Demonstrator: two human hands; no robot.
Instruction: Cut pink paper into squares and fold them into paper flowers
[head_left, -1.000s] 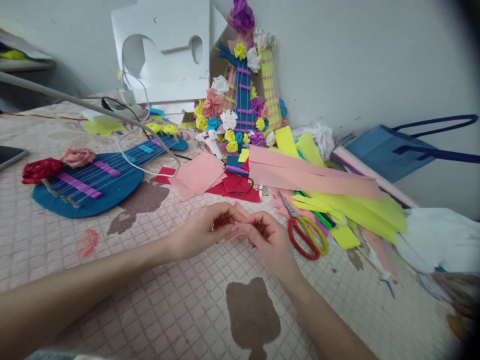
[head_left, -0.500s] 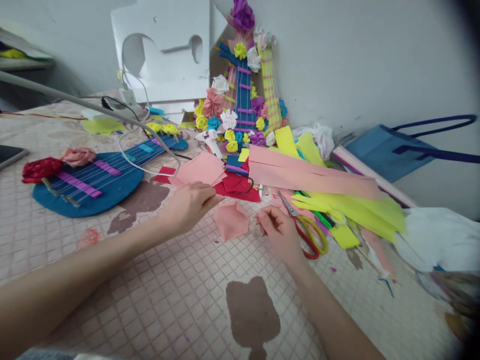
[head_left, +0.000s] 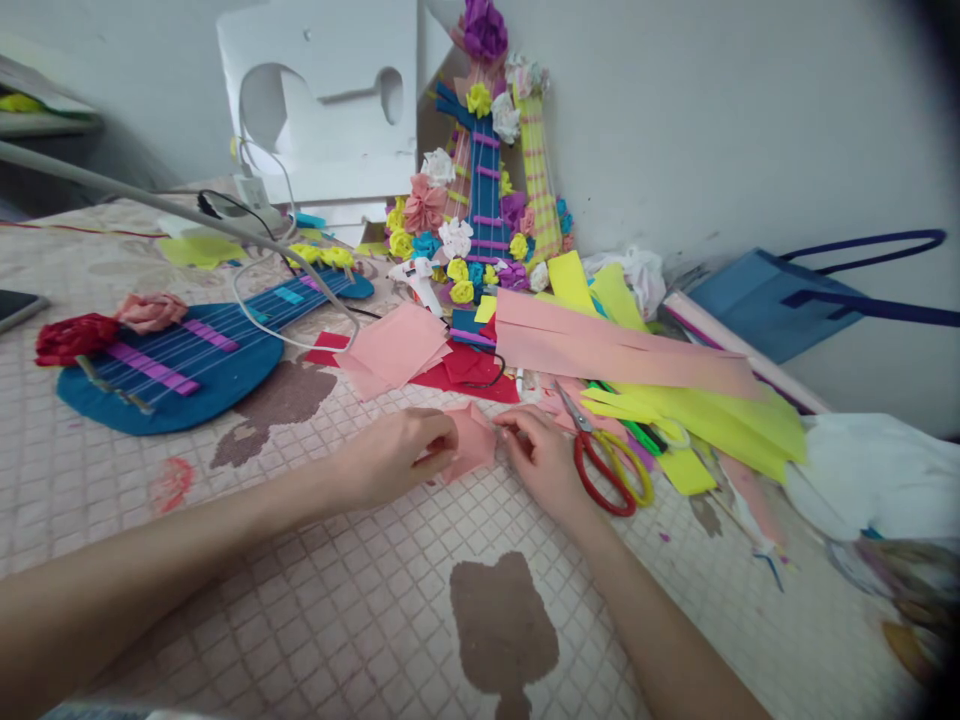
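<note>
A small square of pink crepe paper (head_left: 474, 440) lies on the table between my two hands, its edges slightly raised. My left hand (head_left: 409, 450) is closed at the paper's left side, thumb and curled fingers pinching its edge. From the right, my right hand (head_left: 541, 455) has its bent fingertips together at the opposite edge. Just behind is a stack of pink paper squares (head_left: 394, 345), partly over red paper (head_left: 472, 372). Red-and-yellow-handled scissors (head_left: 600, 455) lie open beside my right hand.
A blue paper-covered guitar (head_left: 172, 370) with paper flowers lies at left, a white cable (head_left: 240, 290) looping over it. A glue gun (head_left: 418, 283) stands behind the pink stack. Pink strips (head_left: 622, 345) and yellow paper (head_left: 720, 425) spread rightward. Decorated guitars (head_left: 487, 190) lean on the wall.
My left hand has come down from beside the pink stack to the left edge of the single square. My right hand has moved slightly left and up to its right edge.
</note>
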